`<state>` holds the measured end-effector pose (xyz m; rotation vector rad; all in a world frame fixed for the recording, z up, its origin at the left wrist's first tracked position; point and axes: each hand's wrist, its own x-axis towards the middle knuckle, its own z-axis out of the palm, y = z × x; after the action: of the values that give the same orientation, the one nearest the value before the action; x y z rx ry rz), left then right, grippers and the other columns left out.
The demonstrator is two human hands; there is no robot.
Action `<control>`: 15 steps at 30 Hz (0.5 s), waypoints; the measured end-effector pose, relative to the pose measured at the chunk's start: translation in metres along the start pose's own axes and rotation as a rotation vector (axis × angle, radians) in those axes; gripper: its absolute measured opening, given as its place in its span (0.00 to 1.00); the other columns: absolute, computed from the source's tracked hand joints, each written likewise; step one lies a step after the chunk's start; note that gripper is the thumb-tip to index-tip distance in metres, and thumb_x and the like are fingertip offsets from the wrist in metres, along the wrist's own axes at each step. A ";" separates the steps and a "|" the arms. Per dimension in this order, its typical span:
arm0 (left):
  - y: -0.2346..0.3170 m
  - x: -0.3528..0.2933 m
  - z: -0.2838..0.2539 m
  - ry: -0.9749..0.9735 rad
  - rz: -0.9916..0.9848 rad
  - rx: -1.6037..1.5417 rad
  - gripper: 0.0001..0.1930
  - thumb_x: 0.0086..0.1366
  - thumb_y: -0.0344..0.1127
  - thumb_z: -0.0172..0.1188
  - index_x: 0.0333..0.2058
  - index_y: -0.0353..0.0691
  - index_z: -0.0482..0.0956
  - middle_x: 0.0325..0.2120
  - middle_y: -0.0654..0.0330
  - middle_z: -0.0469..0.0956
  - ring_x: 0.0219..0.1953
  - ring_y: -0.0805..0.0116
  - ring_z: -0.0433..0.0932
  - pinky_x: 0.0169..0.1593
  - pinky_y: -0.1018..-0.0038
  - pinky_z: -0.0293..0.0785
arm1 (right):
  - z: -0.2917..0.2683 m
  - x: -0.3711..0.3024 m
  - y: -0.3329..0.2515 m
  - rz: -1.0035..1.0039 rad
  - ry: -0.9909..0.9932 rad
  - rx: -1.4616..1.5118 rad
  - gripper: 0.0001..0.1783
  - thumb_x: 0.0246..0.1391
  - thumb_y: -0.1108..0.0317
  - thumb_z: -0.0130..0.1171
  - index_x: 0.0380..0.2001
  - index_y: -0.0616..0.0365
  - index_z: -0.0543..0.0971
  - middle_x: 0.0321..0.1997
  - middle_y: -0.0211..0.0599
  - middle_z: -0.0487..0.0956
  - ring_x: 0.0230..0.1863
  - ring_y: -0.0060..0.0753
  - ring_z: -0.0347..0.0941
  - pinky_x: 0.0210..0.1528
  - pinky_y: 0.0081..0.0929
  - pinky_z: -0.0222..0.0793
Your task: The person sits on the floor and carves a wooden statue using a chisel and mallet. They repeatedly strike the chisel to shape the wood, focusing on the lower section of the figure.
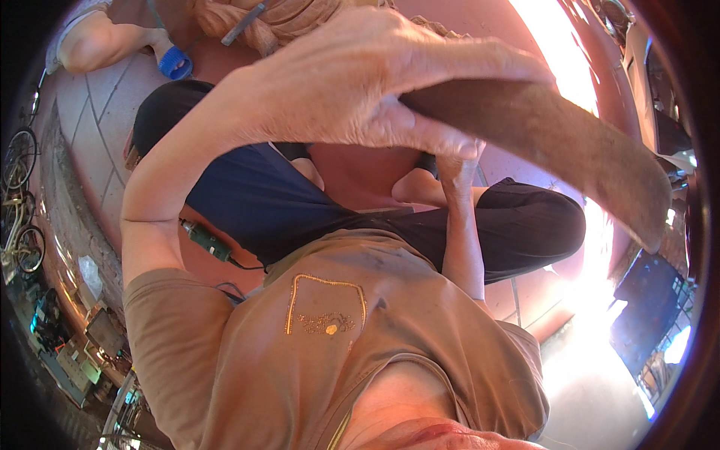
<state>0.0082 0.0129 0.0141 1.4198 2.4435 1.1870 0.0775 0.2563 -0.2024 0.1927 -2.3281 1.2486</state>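
Raised close in front of me, my left hand is closed around one end of a long, flat, curved brown piece. It looks like wood or a worn blade; I cannot tell which. The thumb lies along its lower edge and the fingers along its upper edge. The free end points right and bends downward. Just below the left thumb is my right hand. Its fingers are mostly hidden behind the left hand, so what they hold does not show. Beyond the hands lies a large carved brown wooden piece.
A grey flat bar-like tool rests on the carving. At my left thigh lies a green power tool with a cord. Another person's foot in a blue sandal is at the far left. Bicycles stand at the left edge. Bright sunlight strikes the right floor.
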 end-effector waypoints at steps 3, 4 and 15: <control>-0.009 -0.006 0.013 -0.128 -0.054 0.065 0.40 0.57 0.41 0.70 0.68 0.64 0.66 0.40 0.55 0.84 0.31 0.55 0.82 0.41 0.63 0.78 | 0.001 0.000 0.008 -0.087 -0.021 -0.088 0.13 0.62 0.73 0.61 0.49 0.60 0.76 0.39 0.41 0.84 0.39 0.31 0.79 0.44 0.27 0.74; -0.012 -0.006 0.014 -0.094 -0.038 0.123 0.40 0.57 0.40 0.69 0.68 0.64 0.65 0.41 0.55 0.84 0.31 0.55 0.82 0.41 0.63 0.79 | -0.001 0.005 0.003 -0.106 -0.036 -0.127 0.13 0.62 0.73 0.62 0.49 0.60 0.76 0.38 0.42 0.84 0.39 0.30 0.79 0.43 0.27 0.74; -0.011 -0.001 0.009 0.107 0.094 0.079 0.40 0.57 0.38 0.69 0.69 0.66 0.64 0.45 0.56 0.84 0.30 0.54 0.82 0.41 0.64 0.80 | -0.004 0.019 -0.029 -0.005 -0.037 -0.008 0.13 0.60 0.71 0.67 0.45 0.60 0.76 0.36 0.41 0.84 0.38 0.30 0.80 0.41 0.28 0.73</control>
<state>0.0050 0.0148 0.0004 1.5463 2.5471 1.2288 0.0718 0.2445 -0.1697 0.2199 -2.3626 1.2428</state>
